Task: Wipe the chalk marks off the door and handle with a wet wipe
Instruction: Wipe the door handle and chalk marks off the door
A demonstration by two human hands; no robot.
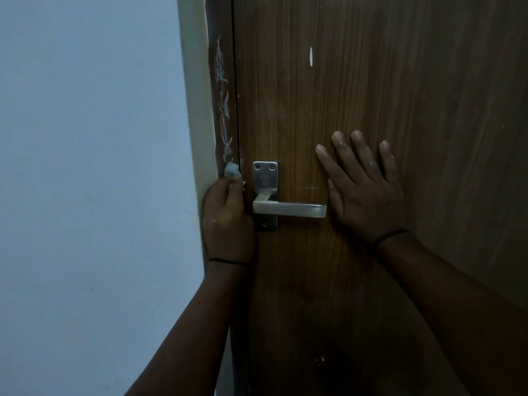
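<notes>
A brown wooden door (371, 81) fills the right half of the view. Its steel lever handle (288, 209) points right from a plate (265, 178). White chalk marks (223, 104) run down the dark door frame strip left of the door. My left hand (227, 221) is closed on a crumpled bluish wet wipe (231, 170), which it presses against the frame at the bottom of the chalk marks. My right hand (363, 184) lies flat on the door, fingers spread, just right of the handle's tip. A small white mark (311, 55) shows higher on the door.
A pale wall (85, 167) takes up the left side, with a light frame edge (197, 110) between it and the dark strip. A few small white specks (320, 360) dot the lower door.
</notes>
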